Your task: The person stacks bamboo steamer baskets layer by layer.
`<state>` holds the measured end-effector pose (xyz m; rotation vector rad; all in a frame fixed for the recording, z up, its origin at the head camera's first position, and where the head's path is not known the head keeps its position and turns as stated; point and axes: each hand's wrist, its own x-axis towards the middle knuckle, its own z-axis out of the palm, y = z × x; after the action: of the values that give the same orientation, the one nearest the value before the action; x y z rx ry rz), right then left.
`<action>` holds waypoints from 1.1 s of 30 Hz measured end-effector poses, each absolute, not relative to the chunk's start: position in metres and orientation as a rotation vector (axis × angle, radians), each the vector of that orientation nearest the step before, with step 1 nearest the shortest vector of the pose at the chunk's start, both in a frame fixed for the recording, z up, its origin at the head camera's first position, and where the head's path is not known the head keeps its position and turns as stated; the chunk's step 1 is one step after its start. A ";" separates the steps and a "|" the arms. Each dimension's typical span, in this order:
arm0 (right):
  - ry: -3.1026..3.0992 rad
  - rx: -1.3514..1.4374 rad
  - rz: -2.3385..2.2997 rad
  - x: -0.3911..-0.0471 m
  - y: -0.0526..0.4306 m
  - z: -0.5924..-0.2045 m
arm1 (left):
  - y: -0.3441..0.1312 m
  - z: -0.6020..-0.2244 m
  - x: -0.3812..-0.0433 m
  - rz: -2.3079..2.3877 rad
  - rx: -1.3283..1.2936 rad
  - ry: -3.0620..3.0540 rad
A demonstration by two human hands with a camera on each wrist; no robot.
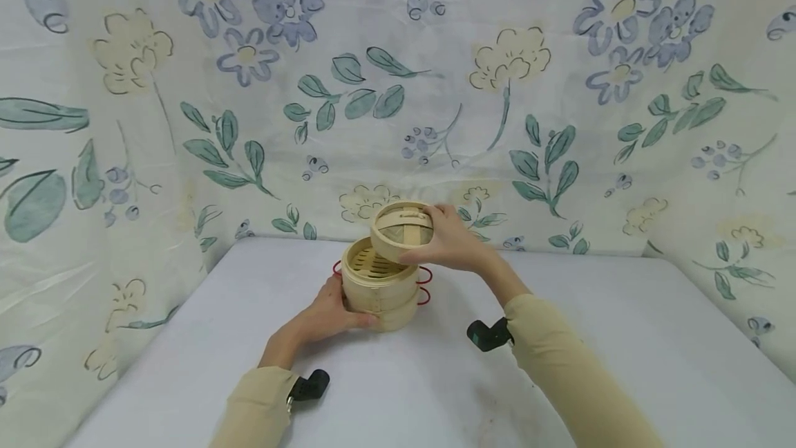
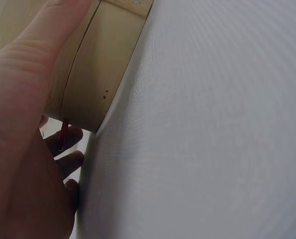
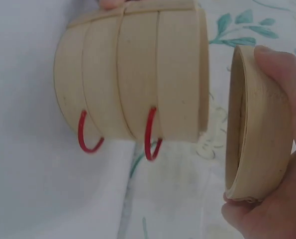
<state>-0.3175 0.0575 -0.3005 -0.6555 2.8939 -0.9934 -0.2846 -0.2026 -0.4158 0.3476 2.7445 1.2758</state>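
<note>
A two-tier bamboo steamer (image 1: 381, 296) stands upright on the table, its slotted inner floor showing through the uncovered top. My left hand (image 1: 323, 313) grips its left side, thumb across the front wall and fingers reaching round behind. In the left wrist view, fingers (image 2: 70, 162) curl beside a red loop under the steamer wall (image 2: 105, 64). Above the steamer, my right hand (image 1: 457, 240) holds the round bamboo lid (image 1: 404, 232) tilted by its rim. The right wrist view shows a gap between the lid (image 3: 267, 129) and the stacked tiers (image 3: 138, 64).
Red loop handles (image 1: 425, 296) stick out from the steamer's sides. A white tabletop (image 1: 398, 393) lies under everything, with a flower-printed cloth (image 1: 435, 123) hanging behind and at both sides. Black wrist cameras (image 1: 489, 334) are strapped near both sleeves.
</note>
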 end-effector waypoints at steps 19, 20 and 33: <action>2.887 -0.644 -1.043 -0.308 0.011 -0.313 | -0.201 -0.415 -0.285 1.298 0.380 2.736; 2.889 -0.644 -1.042 -0.308 0.010 -0.314 | -0.202 -0.415 -0.285 1.295 0.373 2.733; 2.908 -0.645 -0.971 -0.301 0.004 -0.316 | -0.200 -0.412 -0.283 1.289 0.380 2.743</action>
<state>-0.3008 0.0037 -0.3162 -0.6451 2.9075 -0.9714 -0.2830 -0.2003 -0.4115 0.3802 2.7432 1.2887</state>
